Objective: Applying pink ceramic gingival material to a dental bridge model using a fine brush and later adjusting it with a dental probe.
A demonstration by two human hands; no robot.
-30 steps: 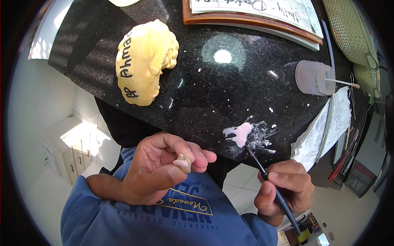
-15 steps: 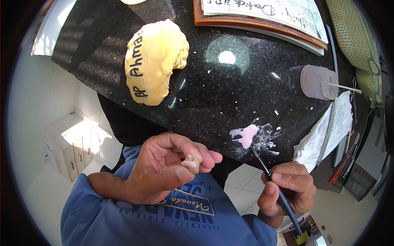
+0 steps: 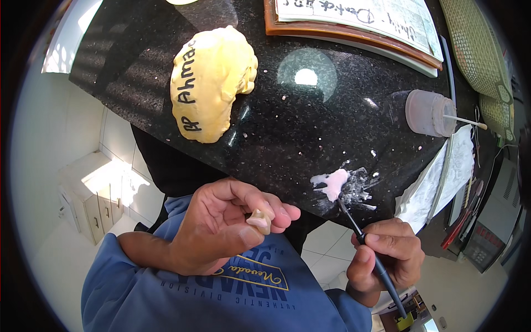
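Observation:
Between the thumb and fingers of my left hand [image 3: 221,224] is a small tooth-shaped piece [image 3: 259,221], beige with a pale pink patch. It is held over my lap, just off the table's near edge. My right hand [image 3: 387,257] grips a slim dark-handled tool [image 3: 381,270] like a pen. The tool's thin tip touches the near edge of a pink paste blob [image 3: 335,183] on the black tabletop; whether it is a brush or a spatula, I cannot tell. White powdery smears [image 3: 358,188] lie around the paste.
A yellow plaster dental cast [image 3: 207,88] with black handwriting rests at left on the speckled black table [image 3: 298,127]. At right a clear jar [image 3: 426,113] lies beside a cotton swab [image 3: 466,121] and a crumpled white cloth [image 3: 417,193]. A brown-edged board with papers [image 3: 354,33] is at the back.
Almost nothing differs. The tooth-shaped piece has turned or shifted very slightly in my left fingers, and the tool tip stays at the paste.

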